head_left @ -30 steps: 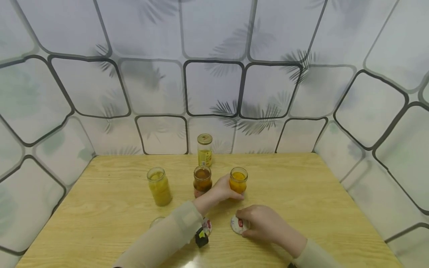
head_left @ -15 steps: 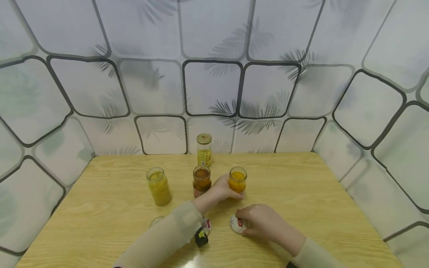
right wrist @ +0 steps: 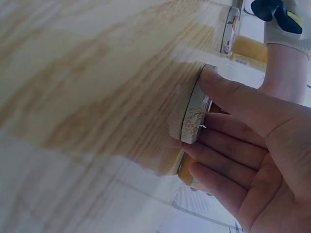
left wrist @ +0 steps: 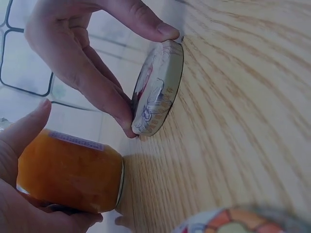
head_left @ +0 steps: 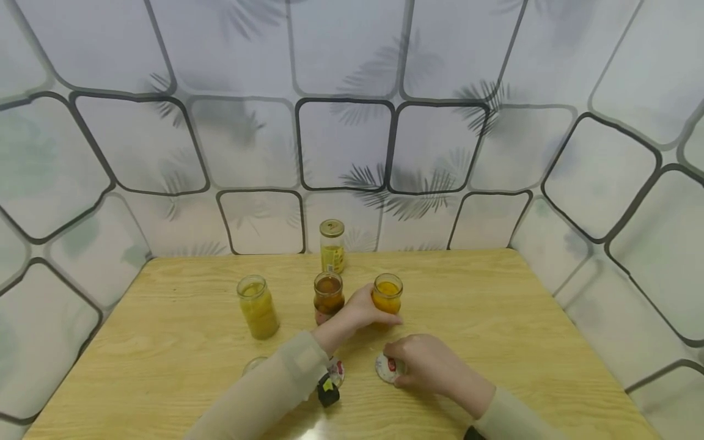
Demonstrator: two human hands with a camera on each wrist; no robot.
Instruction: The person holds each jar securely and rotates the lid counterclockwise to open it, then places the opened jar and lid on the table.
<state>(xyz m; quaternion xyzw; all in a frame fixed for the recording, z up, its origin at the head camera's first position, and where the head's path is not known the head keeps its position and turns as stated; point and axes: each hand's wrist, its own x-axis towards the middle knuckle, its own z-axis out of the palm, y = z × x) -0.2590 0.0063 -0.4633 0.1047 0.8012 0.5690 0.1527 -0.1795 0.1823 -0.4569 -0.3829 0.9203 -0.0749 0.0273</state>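
Note:
In the head view my left hand (head_left: 360, 310) holds an open glass jar of orange contents (head_left: 387, 298) that stands on the table. The left wrist view shows this jar (left wrist: 70, 170) between the thumb and fingers. My right hand (head_left: 428, 365) pinches a white printed jar lid (head_left: 382, 369) by its rim, in front of the jar. The right wrist view has the lid (right wrist: 195, 114) at the tabletop, thumb on one edge and fingertips at the other. A second printed lid (head_left: 337, 371) lies partly behind my left sleeve.
Left of the held jar stands an open jar of brown contents (head_left: 328, 294). Further left is a tall open jar of yellow contents (head_left: 260, 310). A jar with a gold lid (head_left: 332, 247) stands behind. A round clear-looking rim (head_left: 254, 365) shows beside my left sleeve.
The head view shifts slightly, so everything sits a little further left in it. Both hands keep their hold on the jar and the lid.

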